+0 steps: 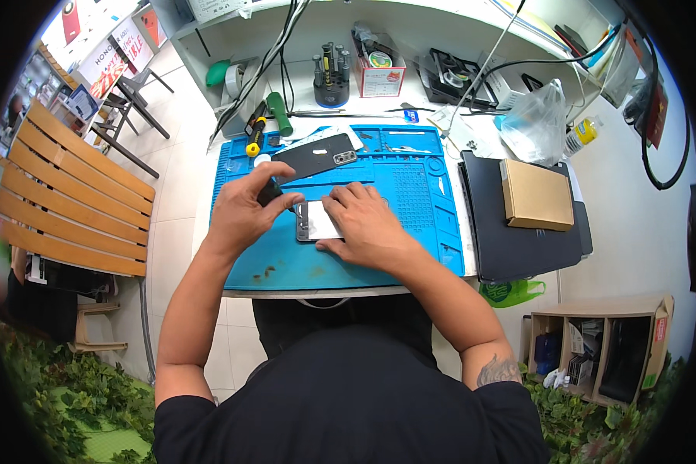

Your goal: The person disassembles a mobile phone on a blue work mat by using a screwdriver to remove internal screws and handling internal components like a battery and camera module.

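On the blue repair mat (278, 267) lies a phone (322, 222) with a dark end and a pale, whitish surface. My right hand (367, 228) rests over the phone's right part, fingers bent and thumb at its near edge, pressing it to the mat. Between the thumb and fingers of my left hand (247, 209) is a dark-handled tool (268, 192), its end close to the phone's left edge. The hand hides much of it, so I cannot tell its exact kind. Beyond my hands lies a dark phone back cover (317, 157) with a camera cutout.
Behind the mat stand a screwdriver holder (331, 85) and a red-and-white box (380, 76). Green-handled (278, 114) and yellow-black (256, 135) tools lie at the far left. A brown carton (537, 195) sits on black laptops (491, 240) at right. Cables (282, 46) hang in front of the shelf.
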A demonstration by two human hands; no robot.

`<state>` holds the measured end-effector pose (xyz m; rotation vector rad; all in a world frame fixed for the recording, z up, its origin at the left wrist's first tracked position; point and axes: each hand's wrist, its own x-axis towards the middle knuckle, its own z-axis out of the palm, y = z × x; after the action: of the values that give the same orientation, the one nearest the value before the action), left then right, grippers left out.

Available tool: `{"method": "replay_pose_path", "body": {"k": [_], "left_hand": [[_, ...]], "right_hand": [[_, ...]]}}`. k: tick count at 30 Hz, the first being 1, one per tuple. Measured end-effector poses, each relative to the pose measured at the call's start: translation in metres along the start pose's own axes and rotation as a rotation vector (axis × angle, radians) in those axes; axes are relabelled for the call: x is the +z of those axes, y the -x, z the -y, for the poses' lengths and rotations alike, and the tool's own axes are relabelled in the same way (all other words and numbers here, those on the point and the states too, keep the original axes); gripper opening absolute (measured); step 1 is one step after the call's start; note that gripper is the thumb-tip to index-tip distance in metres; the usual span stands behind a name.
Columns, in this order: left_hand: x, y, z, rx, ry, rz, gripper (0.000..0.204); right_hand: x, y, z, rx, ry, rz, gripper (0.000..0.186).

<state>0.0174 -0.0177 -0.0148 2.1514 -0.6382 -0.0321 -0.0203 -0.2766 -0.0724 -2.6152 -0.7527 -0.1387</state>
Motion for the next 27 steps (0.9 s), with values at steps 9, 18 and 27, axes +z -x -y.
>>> {"method": "replay_pose_path", "body": {"k": [9, 18, 27], "left_hand": [[0.001, -0.008, -0.011, 0.069, -0.045, 0.011, 0.047], [0.008, -0.011, -0.001, 0.115, 0.013, -0.105, 0.047], [-0.008, -0.002, 0.0, -0.027, -0.097, 0.116, 0.074]], "right_hand": [[0.023, 0.018, 0.038, -0.183, 0.029, -0.04, 0.05], [0.033, 0.034, 0.044, -0.183, 0.023, -0.116, 0.056], [0.032, 0.039, 0.05, -0.187, 0.011, -0.11, 0.051]]}}
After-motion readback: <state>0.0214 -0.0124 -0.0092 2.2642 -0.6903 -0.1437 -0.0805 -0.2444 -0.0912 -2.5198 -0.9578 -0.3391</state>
